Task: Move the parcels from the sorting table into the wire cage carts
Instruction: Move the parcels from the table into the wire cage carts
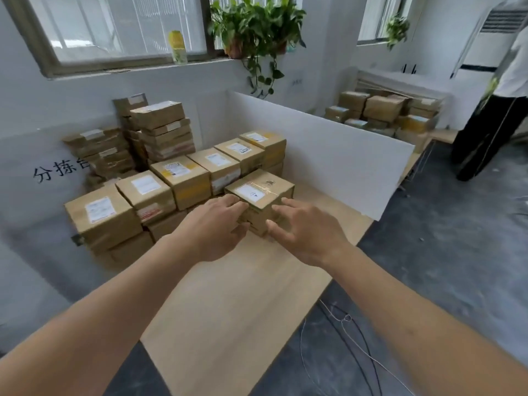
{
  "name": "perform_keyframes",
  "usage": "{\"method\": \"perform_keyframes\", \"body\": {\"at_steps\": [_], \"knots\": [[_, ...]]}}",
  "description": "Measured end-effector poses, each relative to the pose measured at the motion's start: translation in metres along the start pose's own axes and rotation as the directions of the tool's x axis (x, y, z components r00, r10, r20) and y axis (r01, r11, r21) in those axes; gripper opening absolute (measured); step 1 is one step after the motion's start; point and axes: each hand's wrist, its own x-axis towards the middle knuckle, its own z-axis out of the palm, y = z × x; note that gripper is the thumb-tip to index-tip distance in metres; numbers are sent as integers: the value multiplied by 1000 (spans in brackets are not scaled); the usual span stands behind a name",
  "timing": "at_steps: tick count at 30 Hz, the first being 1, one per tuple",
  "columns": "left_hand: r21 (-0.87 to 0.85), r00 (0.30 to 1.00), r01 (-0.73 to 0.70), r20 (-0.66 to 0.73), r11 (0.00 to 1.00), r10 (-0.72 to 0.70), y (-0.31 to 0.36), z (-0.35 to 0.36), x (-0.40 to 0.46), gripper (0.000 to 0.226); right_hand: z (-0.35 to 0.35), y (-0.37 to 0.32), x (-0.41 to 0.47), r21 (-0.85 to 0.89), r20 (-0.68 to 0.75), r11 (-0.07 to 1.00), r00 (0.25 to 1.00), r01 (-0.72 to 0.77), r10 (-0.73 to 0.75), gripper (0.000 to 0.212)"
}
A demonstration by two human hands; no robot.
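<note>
While much of the far left is hidden, the tall parcel stacks [160,132] at ten o'clock cover one another and the wall lettering [61,170] is cut off behind them, so only their front faces and top labels can be read. Nearer, a diagonal row of labelled parcels [183,178] runs from nine o'clock up towards twelve on the sorting table [228,310]. At the centre, the left hand [213,228] lies with loosely spread fingers against the left side of the front parcel [260,195], not clearly gripping it; its thumb is hidden. That parcel sits on the table at twelve o'clock, touching the row behind it. The right hand [307,231] reaches in, fingers spread, at the parcel's right corner; contact is hard to judge. Bare tabletop runs from six o'clock to the hands, its right edge dropping to grey floor [443,252]. A white divider board [328,150] walls the table at one o'clock; beyond it, blurred boxes [385,112], and a standing person [491,118] cut off at three o'clock.
</note>
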Motion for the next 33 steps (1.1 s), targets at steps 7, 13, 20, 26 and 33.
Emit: {"method": "perform_keyframes", "body": {"at_steps": [7, 13, 20, 26, 33], "knots": [[-30, 982, 184, 50, 983, -182, 23, 60, 117, 46, 17, 118, 92, 26, 109, 994, 988, 106, -109, 54], [-55, 944, 318, 107, 947, -311, 32, 96, 190, 47, 33, 191, 167, 46, 188, 982, 964, 181, -187, 55], [-50, 895, 429, 160, 902, -417, 3, 154, 265, 44, 80, 243, 268, 28, 278, 978, 939, 205, -205, 55], [-64, 837, 520, 237, 852, -493, -47, 220, 322, 48, 153, 264, 363, 16, 370, 970, 900, 242, -230, 55], [-93, 744, 641, 320, 762, -587, -80, 271, 355, 49, 210, 271, 437, 60, 448, 954, 846, 294, -289, 53]]}}
